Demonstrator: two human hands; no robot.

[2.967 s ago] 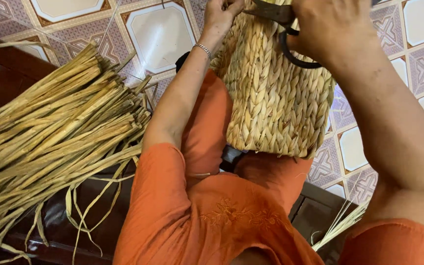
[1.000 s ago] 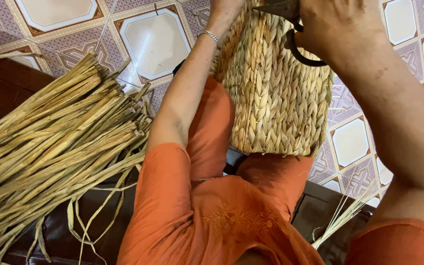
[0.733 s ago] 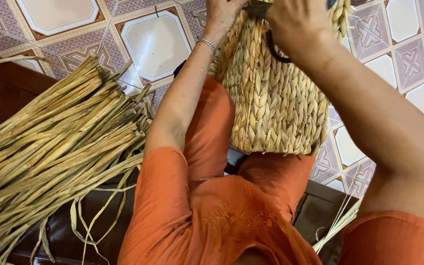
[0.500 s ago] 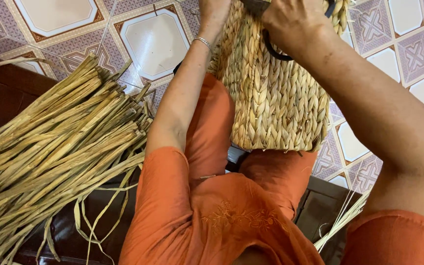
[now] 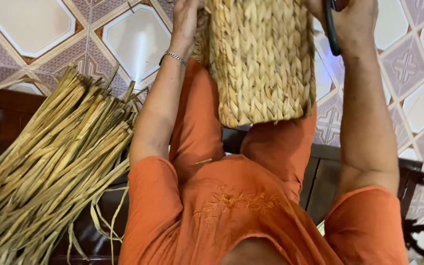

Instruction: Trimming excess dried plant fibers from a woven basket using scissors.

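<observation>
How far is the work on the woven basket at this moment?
Done: the walls and bottom of the tan woven straw basket look fully plaited, with no gaps. In hand: the left hand grips its side near the top, while the right hand holds dark-handled scissors by the top; the rim is out of view. Left: a big bundle of dried straw strips lies unused beside the person.

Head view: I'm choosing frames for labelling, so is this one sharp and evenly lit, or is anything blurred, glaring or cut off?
Head view: soft, even light with no hard shadows; the woven basket and the bundle of dried reeds are sharp; mild sheen on the floor tiles, a bluish glare patch on a tile beside the right hand; both hands, the left hand too, are cropped by the top edge.
</observation>
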